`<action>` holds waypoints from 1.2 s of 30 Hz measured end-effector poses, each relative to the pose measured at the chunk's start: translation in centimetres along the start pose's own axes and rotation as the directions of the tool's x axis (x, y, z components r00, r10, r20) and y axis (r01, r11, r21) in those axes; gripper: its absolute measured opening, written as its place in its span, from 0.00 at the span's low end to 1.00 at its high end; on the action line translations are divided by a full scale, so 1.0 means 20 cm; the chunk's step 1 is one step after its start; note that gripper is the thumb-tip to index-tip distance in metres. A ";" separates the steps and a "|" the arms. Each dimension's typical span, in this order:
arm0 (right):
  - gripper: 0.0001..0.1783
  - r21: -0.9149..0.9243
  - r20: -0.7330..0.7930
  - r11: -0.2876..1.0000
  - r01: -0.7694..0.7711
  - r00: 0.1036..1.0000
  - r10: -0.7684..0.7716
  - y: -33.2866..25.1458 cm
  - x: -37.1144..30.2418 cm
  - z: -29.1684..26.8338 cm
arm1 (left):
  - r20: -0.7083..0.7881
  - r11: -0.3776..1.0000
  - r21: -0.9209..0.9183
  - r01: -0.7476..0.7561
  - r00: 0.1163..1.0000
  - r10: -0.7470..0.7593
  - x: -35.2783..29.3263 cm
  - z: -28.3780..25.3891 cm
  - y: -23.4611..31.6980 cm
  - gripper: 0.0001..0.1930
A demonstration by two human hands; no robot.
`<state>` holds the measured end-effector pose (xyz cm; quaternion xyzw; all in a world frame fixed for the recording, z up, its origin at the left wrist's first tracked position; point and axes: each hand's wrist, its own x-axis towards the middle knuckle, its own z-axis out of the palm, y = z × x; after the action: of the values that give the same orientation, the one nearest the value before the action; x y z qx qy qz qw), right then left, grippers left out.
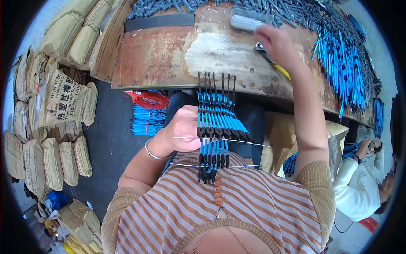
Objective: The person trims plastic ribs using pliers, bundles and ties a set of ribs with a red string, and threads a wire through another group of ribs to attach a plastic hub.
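My left hand (186, 129) is closed around a row of thin blue sticks with black ends (218, 120), held upright in front of my chest. Two thin metal wires run crosswise through the black joints: an upper wire (262, 144) and a lower wire (245, 165). Black loops stick up from the top of the row, against the table edge. Over the table, my right hand (277, 44) is at the front of a clear plastic box (250, 21) of thin pale pieces. Its fingers are bent and blurred, so their grip does not show. Yellow-handled pliers (272, 63) lie below that hand.
Grey parts (292, 12) are heaped along the back of the worn wooden table (148, 59). Blue sticks (342, 72) pile up on its right. Paper sacks (63, 93) stack at left; a red bundle (150, 100) lies beneath the table. Another person (359, 182) sits at right.
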<state>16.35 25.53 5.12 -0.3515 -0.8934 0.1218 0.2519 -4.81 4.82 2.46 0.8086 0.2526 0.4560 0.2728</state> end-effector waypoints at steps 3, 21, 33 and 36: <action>0.12 0.122 0.090 0.988 0.090 0.991 -0.101 -0.10 -0.27 0.05 | 0.028 1.000 0.005 -0.011 1.000 0.011 -0.03 0.01 0.00 0.12; 0.12 -0.065 0.204 0.997 -0.037 0.978 0.049 -0.21 -0.43 0.10 | 0.075 1.000 0.022 0.004 0.997 -0.005 -0.02 0.02 -0.02 0.13; 0.08 0.010 0.194 0.993 0.121 0.974 -0.121 -0.18 -0.31 0.18 | 0.016 0.992 -0.106 0.065 0.998 -0.064 -0.06 0.04 -0.01 0.14; 0.07 0.010 0.194 0.989 0.150 0.970 -0.149 -0.18 -0.28 0.19 | 0.021 0.993 -0.095 0.072 0.997 -0.070 -0.06 0.04 0.00 0.15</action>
<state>15.72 18.93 1.40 -0.2702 -0.9380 0.1338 0.1712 -4.58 3.86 1.33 0.7891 0.2569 0.4504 0.3294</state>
